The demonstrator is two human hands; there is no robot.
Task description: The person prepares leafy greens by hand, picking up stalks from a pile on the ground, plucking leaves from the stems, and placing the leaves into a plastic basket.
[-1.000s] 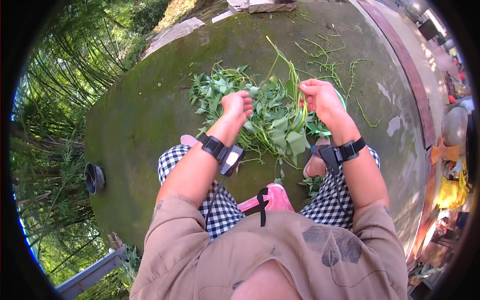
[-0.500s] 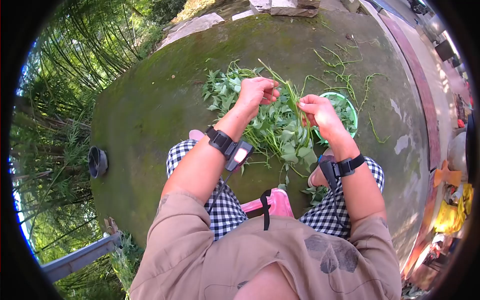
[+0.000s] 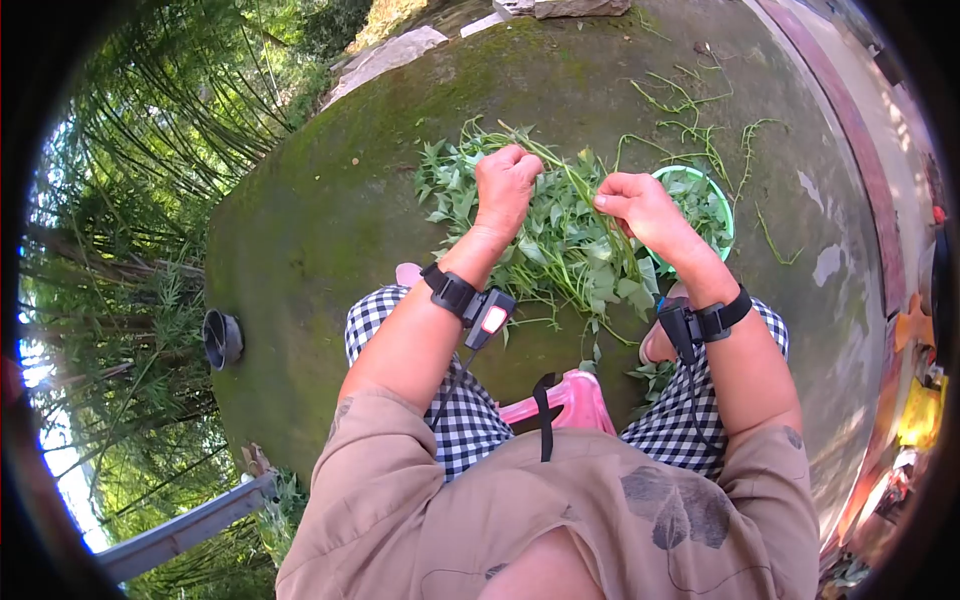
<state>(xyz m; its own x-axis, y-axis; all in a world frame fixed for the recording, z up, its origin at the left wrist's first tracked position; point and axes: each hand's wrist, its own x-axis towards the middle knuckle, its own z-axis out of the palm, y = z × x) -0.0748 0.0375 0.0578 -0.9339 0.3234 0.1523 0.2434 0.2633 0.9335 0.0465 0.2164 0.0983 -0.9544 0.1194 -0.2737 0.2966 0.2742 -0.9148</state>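
Note:
My right hand [image 3: 645, 212] pinches a leafy green vine stem [image 3: 574, 180], thumb against the fingers. My left hand [image 3: 508, 188] is closed at the upper part of the same stem, its fingertips turned away from view. Beneath both hands, a heap of leafy vines [image 3: 545, 245] is spread on the ground. Just beyond my right hand, and partly covered by it, stands a light green basket [image 3: 730, 215] with leaves inside.
Loose bare stems [image 3: 700, 130] lie on the mossy concrete [image 3: 300, 260] at the upper right. A pink stool [image 3: 580, 400] is between my knees. At the left edge sits a dark bucket [image 3: 222, 338]. Stone slabs [image 3: 390, 60] border the far side.
My left hand has closed its fingers at the stem, where they were looser before. My right hand keeps its pinch. The whole view has shifted slightly.

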